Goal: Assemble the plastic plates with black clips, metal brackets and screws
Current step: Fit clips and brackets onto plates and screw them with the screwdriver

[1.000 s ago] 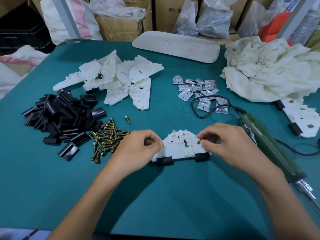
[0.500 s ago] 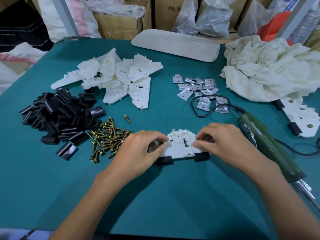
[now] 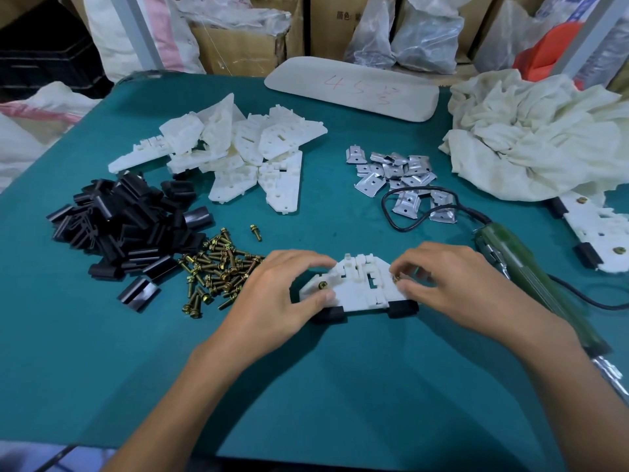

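The left hand [image 3: 272, 301] grips the left end of a white plastic plate [image 3: 354, 294], fingers arched over its far edge and thumb on its near edge beside a seated brass screw [image 3: 322, 285]. The right hand [image 3: 452, 287] pinches a second screw [image 3: 396, 278] against the plate's right side. The plate lies flat on the teal worktop [image 3: 340, 386], with two black clips [image 3: 329, 314] fitted on its near edge.

From the plate:
- **9 o'clock:** a pile of loose screws [image 3: 218, 270].
- **10 o'clock:** a heap of black clips [image 3: 126, 226].
- **11 o'clock:** a pile of bare plates [image 3: 238, 155].
- **1 o'clock:** metal brackets [image 3: 398, 178], with a black cord [image 3: 388, 212] looped among them.
- **3 o'clock:** a green electric screwdriver [image 3: 531, 277], and beyond it another plate [image 3: 599, 233] carrying clips and screws.
- **2 o'clock:** a crumpled cream cloth [image 3: 544, 137].
- **12 o'clock:** a pale pad with red writing [image 3: 354, 90] at the far edge.

Behind the worktop stand cardboard boxes [image 3: 245, 46], clear plastic bags [image 3: 425, 39] and woven sacks [image 3: 143, 32].
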Action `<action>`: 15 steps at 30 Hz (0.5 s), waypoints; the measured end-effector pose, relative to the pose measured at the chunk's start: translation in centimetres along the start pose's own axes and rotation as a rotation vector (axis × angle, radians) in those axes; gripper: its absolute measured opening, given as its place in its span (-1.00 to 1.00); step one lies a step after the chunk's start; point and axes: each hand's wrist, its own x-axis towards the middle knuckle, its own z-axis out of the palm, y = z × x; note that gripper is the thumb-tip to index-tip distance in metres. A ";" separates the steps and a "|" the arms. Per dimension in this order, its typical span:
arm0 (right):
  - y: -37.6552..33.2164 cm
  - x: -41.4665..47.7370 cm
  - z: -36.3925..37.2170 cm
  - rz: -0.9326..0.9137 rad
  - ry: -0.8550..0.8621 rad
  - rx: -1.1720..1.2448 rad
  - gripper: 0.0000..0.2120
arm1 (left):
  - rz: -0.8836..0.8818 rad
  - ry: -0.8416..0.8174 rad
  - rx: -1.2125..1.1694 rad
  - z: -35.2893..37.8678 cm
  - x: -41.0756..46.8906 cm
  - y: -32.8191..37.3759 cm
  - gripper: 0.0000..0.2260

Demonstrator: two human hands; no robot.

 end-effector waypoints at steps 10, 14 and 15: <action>0.0 -0.4 -0.6 0.045 -0.009 -0.020 -0.69 | -0.022 0.020 -0.023 0.2 0.2 0.3 -0.72; 2.0 -2.2 -2.5 0.116 0.146 0.053 -0.62 | -0.043 -0.015 -0.113 0.0 0.1 0.2 -0.64; 2.9 -2.8 -2.9 0.152 0.199 0.037 -0.63 | -0.032 0.014 -0.133 -0.1 0.2 0.2 -0.65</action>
